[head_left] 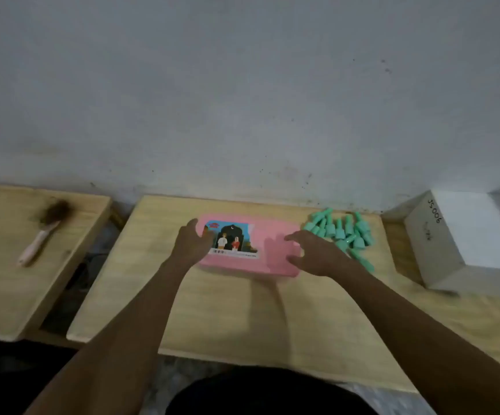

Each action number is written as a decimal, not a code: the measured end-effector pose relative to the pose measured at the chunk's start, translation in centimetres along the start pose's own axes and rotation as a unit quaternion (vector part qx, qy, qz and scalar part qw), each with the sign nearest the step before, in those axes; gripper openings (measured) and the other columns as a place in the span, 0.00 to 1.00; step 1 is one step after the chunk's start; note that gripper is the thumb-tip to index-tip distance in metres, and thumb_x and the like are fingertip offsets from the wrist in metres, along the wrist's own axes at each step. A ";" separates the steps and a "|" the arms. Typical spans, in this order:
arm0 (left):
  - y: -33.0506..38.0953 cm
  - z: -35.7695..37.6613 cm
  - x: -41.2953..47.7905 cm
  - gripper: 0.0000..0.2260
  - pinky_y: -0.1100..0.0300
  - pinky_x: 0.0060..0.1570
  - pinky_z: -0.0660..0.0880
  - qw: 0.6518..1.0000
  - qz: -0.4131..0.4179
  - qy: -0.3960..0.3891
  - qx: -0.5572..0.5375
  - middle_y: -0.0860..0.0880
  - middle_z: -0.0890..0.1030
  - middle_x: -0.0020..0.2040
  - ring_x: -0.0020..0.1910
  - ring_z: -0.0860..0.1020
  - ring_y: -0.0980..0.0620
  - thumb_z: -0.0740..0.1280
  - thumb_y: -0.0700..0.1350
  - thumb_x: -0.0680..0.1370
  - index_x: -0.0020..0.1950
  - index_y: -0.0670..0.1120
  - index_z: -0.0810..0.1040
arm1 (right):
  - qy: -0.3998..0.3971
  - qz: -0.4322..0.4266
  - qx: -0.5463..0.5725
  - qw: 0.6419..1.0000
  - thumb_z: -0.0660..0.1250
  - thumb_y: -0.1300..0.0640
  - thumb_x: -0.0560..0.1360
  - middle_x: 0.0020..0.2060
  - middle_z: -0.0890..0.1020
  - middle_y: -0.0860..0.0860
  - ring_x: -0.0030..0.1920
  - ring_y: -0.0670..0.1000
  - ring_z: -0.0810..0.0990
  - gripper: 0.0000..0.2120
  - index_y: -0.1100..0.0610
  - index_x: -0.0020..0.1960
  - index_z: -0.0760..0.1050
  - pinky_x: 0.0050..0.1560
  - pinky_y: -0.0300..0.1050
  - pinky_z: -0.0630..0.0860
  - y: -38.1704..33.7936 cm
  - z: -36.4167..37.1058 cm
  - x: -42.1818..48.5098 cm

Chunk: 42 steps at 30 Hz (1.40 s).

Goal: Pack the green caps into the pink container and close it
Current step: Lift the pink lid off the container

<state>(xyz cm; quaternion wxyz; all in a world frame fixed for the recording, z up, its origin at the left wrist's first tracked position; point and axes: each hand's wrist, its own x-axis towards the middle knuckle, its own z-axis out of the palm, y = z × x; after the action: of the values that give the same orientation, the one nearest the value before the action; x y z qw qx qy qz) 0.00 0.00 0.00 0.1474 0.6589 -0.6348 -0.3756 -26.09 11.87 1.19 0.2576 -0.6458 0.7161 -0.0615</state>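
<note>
While the pink container (272, 235) sits closed near the far edge of the wooden table (242, 319), the left hand (190, 242) grips its left end, fingers curled and thumb on top. The right hand (314, 254) is at its right end, fingers spread; contact cannot be confirmed. Green caps (341, 232) lie piled at the far right corner, just beside the container.

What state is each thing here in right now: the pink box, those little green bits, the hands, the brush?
pink container: lid on, lying flat on the table.
green caps: loose pile on the table, outside the container, on its right.
left hand: holds the container's left end.
right hand: fingers spread at the container's right end; contact unclear.
brush: lying untouched on the side table.
</note>
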 end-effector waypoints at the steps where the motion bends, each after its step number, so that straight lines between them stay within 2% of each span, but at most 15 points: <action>1: -0.8 0.3 0.1 0.27 0.55 0.59 0.68 1.000 -0.022 0.003 0.004 0.37 0.68 0.70 0.67 0.70 0.39 0.64 0.50 0.77 0.72 0.40 0.63 | -0.016 0.004 -0.016 1.000 0.68 0.46 0.76 0.74 0.64 0.48 0.71 0.52 0.67 0.31 0.49 0.76 0.62 0.63 0.53 0.71 -0.1 0.6 -0.1; 3: -2.1 1.0 0.2 0.26 0.52 0.62 0.68 0.998 -0.055 0.011 0.012 0.36 0.69 0.69 0.67 0.69 0.38 0.62 0.49 0.78 0.72 0.38 0.62 | -0.033 0.007 -0.042 0.999 0.71 0.44 0.73 0.75 0.60 0.50 0.72 0.53 0.64 0.39 0.51 0.77 0.57 0.63 0.54 0.73 0.0 1.9 -0.3; 5: -3.4 1.7 0.7 0.22 0.50 0.60 0.70 0.998 -0.061 0.004 -0.003 0.37 0.73 0.66 0.63 0.72 0.37 0.60 0.48 0.79 0.69 0.38 0.66 | -0.045 0.016 -0.091 0.995 0.72 0.42 0.71 0.76 0.56 0.51 0.70 0.54 0.68 0.43 0.50 0.77 0.55 0.59 0.52 0.77 0.4 3.3 -0.3; 7: -3.9 1.9 1.7 0.15 0.50 0.54 0.71 0.998 -0.051 0.015 -0.034 0.38 0.78 0.59 0.57 0.76 0.37 0.57 0.45 0.80 0.61 0.39 0.73 | -0.017 0.022 -0.138 0.990 0.72 0.43 0.71 0.76 0.56 0.53 0.65 0.55 0.74 0.41 0.50 0.77 0.56 0.55 0.50 0.79 0.7 4.3 -0.2; 10: -4.7 1.9 3.3 0.15 0.49 0.53 0.74 0.996 -0.042 0.031 -0.070 0.39 0.80 0.55 0.54 0.78 0.39 0.55 0.45 0.80 0.58 0.41 0.77 | 0.031 0.008 -0.179 0.983 0.72 0.49 0.72 0.72 0.62 0.54 0.65 0.54 0.73 0.35 0.52 0.74 0.61 0.57 0.48 0.76 0.1 4.9 0.0; 12: -5.1 1.8 3.9 0.14 0.52 0.47 0.74 0.996 -0.029 0.028 -0.077 0.40 0.82 0.53 0.50 0.79 0.40 0.56 0.43 0.79 0.57 0.42 0.79 | 0.026 0.011 -0.197 0.980 0.72 0.51 0.71 0.72 0.63 0.56 0.67 0.55 0.70 0.34 0.54 0.72 0.62 0.57 0.49 0.75 -0.1 5.1 0.3; 15: -5.4 1.7 3.8 0.14 0.58 0.40 0.70 0.994 -0.007 0.018 -0.107 0.42 0.82 0.50 0.45 0.78 0.45 0.57 0.42 0.79 0.56 0.42 0.80 | 0.002 0.025 -0.215 0.976 0.71 0.51 0.71 0.71 0.63 0.57 0.66 0.55 0.71 0.34 0.55 0.72 0.61 0.50 0.50 0.78 -0.4 5.0 0.7; 19: -5.9 1.4 3.6 0.14 0.63 0.35 0.72 0.988 0.000 0.001 -0.152 0.45 0.81 0.50 0.45 0.77 0.48 0.58 0.43 0.79 0.60 0.44 0.80 | -0.024 0.039 -0.233 0.971 0.71 0.53 0.71 0.69 0.64 0.58 0.62 0.56 0.73 0.33 0.58 0.71 0.61 0.45 0.50 0.79 -1.0 4.6 1.1; 28: -6.1 1.3 3.5 0.14 0.58 0.43 0.74 0.970 -0.021 -0.008 -0.240 0.48 0.80 0.50 0.45 0.77 0.50 0.61 0.43 0.80 0.64 0.46 0.77 | -0.053 0.048 -0.266 0.961 0.71 0.54 0.72 0.71 0.62 0.63 0.62 0.60 0.75 0.34 0.61 0.72 0.60 0.49 0.48 0.77 -2.3 3.8 1.3; 35: -6.6 1.6 3.7 0.14 0.58 0.43 0.74 0.963 -0.017 -0.012 -0.269 0.47 0.81 0.51 0.45 0.77 0.51 0.61 0.43 0.80 0.65 0.47 0.76 | -0.059 0.042 -0.247 0.966 0.74 0.54 0.70 0.68 0.66 0.60 0.56 0.57 0.77 0.35 0.60 0.71 0.62 0.47 0.45 0.75 -2.2 3.3 1.5; 38: -6.6 1.7 3.7 0.14 0.57 0.46 0.75 0.962 -0.013 -0.014 -0.274 0.48 0.80 0.51 0.46 0.77 0.51 0.61 0.44 0.80 0.66 0.47 0.76 | -0.072 0.037 -0.245 0.966 0.74 0.53 0.69 0.67 0.68 0.59 0.53 0.56 0.79 0.35 0.59 0.71 0.63 0.48 0.46 0.77 -2.0 3.2 1.7; 42: -6.8 1.8 3.8 0.15 0.56 0.48 0.75 0.961 -0.012 -0.014 -0.276 0.48 0.81 0.52 0.47 0.77 0.51 0.61 0.44 0.80 0.66 0.47 0.75 | -0.091 0.034 -0.225 0.970 0.75 0.51 0.68 0.64 0.71 0.56 0.54 0.55 0.78 0.37 0.56 0.72 0.64 0.52 0.47 0.78 -1.9 2.4 2.0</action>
<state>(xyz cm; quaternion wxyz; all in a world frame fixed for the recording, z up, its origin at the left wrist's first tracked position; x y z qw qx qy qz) 3.42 -2.06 -6.92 0.3105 0.5946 -0.5004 -0.5474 -23.38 10.27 -0.65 0.1716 -0.6655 0.7066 0.1683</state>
